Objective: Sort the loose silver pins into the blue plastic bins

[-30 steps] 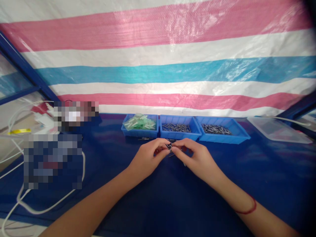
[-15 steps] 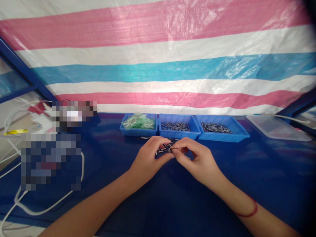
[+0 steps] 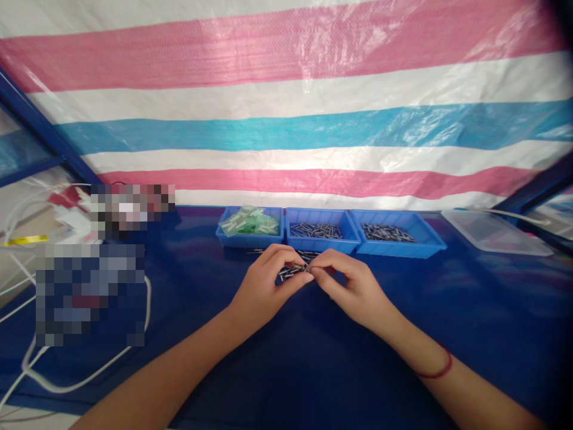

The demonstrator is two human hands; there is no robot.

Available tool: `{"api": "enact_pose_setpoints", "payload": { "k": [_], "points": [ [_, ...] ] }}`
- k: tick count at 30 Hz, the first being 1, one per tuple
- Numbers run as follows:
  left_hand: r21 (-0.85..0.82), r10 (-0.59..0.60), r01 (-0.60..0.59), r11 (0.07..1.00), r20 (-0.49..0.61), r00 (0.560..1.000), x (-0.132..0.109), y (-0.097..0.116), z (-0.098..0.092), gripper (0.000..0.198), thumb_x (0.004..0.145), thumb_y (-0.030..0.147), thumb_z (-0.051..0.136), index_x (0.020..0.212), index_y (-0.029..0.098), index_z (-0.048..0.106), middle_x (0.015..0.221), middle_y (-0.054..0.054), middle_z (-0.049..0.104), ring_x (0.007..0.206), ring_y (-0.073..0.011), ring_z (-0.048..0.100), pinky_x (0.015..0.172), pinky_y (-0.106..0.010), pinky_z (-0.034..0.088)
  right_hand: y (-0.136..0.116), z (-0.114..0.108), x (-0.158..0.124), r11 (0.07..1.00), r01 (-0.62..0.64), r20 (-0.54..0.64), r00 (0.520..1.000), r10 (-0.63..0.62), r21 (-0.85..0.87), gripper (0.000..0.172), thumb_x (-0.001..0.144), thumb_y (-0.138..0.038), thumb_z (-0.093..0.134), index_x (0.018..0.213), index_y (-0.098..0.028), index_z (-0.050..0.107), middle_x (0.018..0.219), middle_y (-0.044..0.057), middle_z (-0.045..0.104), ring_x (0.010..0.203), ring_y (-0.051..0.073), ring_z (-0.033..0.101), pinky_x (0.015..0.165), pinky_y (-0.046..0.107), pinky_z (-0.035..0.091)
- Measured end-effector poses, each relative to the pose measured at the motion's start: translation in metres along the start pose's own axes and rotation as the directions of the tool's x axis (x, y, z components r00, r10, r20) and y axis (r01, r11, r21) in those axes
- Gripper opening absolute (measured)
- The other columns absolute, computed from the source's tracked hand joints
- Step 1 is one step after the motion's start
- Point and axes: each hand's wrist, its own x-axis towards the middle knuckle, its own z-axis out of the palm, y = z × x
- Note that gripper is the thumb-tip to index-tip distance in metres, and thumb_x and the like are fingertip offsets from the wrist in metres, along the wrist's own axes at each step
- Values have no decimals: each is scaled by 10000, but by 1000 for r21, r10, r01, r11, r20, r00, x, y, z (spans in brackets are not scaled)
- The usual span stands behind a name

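My left hand point(image 3: 257, 286) curves over a loose heap of small metal rivets point(image 3: 289, 273) on the dark blue tabletop, thumb and fingertips drawn close together. Facing it, my right hand point(image 3: 349, 283) pinches a tiny metal piece, which looks like a rivet, between thumb and forefinger. The fingertips of both hands nearly meet around this piece. Whatever the left fingertips grip is too small to make out. Part of the heap is hidden behind the fingers. Just behind the hands stand a blue bin of rivets point(image 3: 316, 231) and another blue bin of dark metal pins point(image 3: 387, 233).
A third blue bin point(image 3: 250, 243) holds green and clear plastic packets. To its right, beyond the bins, lies a clear plastic lid point(image 3: 496, 233). White cables point(image 3: 85, 385) loop over the table's left side near blurred items. A striped sheet point(image 3: 286, 131) hangs behind.
Both hands stay at the heap with fingertips together; the fingers shift slightly around the small piece. The whole view has moved a little, so the bins and hands appear slightly further left.
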Motion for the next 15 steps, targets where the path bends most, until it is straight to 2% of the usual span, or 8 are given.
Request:
{"api": "enact_pose_setpoints", "payload": {
  "k": [2, 4, 6, 8, 10, 11, 15],
  "points": [
    [27, -37, 36, 999, 28, 999, 0, -2, 0, 216, 886, 322, 564, 1054, 188, 570, 991, -37, 621, 905, -147, 590, 828, -271, 473, 6, -7, 2, 998, -24, -62, 998, 20, -56, 163, 889, -274, 494, 817, -193, 616, 762, 26, 618, 691, 140, 558, 650, 277, 442],
    [89, -64, 58, 994, 62, 996, 1, -5, -1, 236, 908, 320, 522, 1103, 193, 559, 996, -41, 629, 920, -160, 591, 852, -293, 468, 15, -22, 5, 979, -86, -201, 978, 48, -184, 183, 884, -306, 491, 821, -193, 622, 773, 33, 631, 677, 150, 554, 639, 286, 433],
    [189, -67, 45, 981, 115, 991, 2, -9, -2, 246, 917, 324, 499, 1110, 192, 575, 1034, -57, 628, 962, -186, 582, 884, -327, 454, 28, -43, 7, 916, -207, -371, 926, 69, -344, 204, 867, -341, 501, 812, -192, 628, 767, 41, 643, 664, 163, 554, 634, 299, 421],
    [297, -65, 10, 955, 176, 982, 2, -14, -2, 246, 914, 326, 499, 1092, 191, 603, 1066, -68, 623, 990, -210, 567, 897, -356, 443, 43, -64, 8, 801, -346, -494, 867, 74, -488, 223, 853, -353, 500, 810, -185, 640, 747, 48, 644, 663, 172, 557, 641, 308, 405],
    [375, -71, -15, 927, 215, 974, 2, -19, -1, 240, 913, 327, 499, 1063, 191, 626, 1062, -66, 622, 979, -212, 562, 888, -361, 442, 58, -79, 8, 660, -439, -535, 842, 66, -609, 256, 857, -344, 473, 811, -170, 655, 753, 67, 650, 687, 189, 557, 636, 319, 369],
    [403, -74, -23, 915, 224, 972, 1, -21, 0, 240, 912, 331, 500, 1053, 188, 633, 1056, -65, 622, 969, -211, 562, 882, -359, 444, 65, -83, 8, 618, -461, -543, 837, 64, -637, 270, 855, -341, 468, 802, -163, 663, 758, 80, 654, 700, 202, 553, 632, 327, 343],
    [475, -86, -40, 879, 242, 966, 0, -26, 1, 242, 899, 338, 523, 1035, 177, 643, 1030, -66, 621, 943, -208, 563, 878, -355, 447, 78, -84, 6, 518, -467, -505, 859, 76, -716, 339, 860, -370, 446, 759, -157, 690, 725, 107, 655, 692, 222, 531, 610, 326, 240]
  ]
}}
